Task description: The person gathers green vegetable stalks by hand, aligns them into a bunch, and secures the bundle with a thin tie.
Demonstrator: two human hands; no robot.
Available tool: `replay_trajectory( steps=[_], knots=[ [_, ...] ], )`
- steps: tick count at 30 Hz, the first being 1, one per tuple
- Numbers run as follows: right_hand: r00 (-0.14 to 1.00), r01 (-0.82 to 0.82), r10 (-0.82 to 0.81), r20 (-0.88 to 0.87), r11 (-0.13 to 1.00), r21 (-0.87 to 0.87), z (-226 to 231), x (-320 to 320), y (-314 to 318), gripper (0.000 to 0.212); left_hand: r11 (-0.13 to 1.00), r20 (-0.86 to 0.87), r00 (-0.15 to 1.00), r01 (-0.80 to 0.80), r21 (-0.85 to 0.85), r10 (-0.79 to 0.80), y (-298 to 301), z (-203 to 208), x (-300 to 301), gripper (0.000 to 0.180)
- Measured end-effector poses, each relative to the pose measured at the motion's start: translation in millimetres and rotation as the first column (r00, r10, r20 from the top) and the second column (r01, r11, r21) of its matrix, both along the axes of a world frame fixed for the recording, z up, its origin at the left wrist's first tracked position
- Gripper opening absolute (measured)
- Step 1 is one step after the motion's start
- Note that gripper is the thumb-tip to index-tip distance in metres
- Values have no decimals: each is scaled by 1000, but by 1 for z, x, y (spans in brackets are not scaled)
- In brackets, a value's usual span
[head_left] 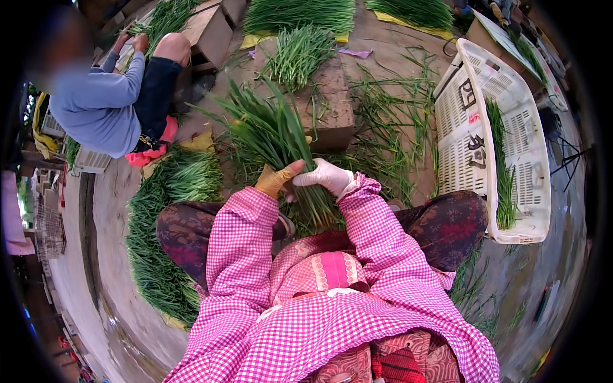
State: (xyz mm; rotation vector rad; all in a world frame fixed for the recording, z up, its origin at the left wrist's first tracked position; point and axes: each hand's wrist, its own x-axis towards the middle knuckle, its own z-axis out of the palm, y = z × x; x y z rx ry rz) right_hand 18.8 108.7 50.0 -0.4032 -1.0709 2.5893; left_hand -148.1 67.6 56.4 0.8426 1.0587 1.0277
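Between my knees I hold up a bunch of long green leafy stalks (271,127) that look like garlic chives. Its leaves fan out away from me and its pale stem ends point down toward my lap. My left hand (276,179), in a yellowish glove, grips the bunch from the left. From the right, my right hand (327,177), in a white glove, closes round the same stalks. Just beyond the bunch stands a low wooden block (332,105), with a pile of lighter green stalks (300,57) on its far end.
A white plastic crate (491,143) holding some greens stands at my right. Loose stalks (399,127) litter the floor before it. At my left lies a big heap of greens (163,249). Another person (102,105) sits at the far left, handling greens. More bundles (300,16) lie ahead.
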Motion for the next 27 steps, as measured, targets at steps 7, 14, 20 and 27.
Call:
replay_trajectory(
  steps=[7,14,20,27],
  knots=[
    [894,-207,-116,433,750,629,-16,-10,6,63,999,198,980,15,-37,-7,-4,0,3,23],
    [642,-553,-363,676,392,736,23,21,23,64,962,147,952,-256,-93,267,-3,-22,-4,14],
    [438,32,-897,53,74,997,48,49,34,38,988,206,969,-119,-98,137,-7,4,7,15],
    [559,-150,-813,-166,-295,944,32,6,23,27,998,164,986,-26,-61,35,-9,8,12,22]
  ],
)
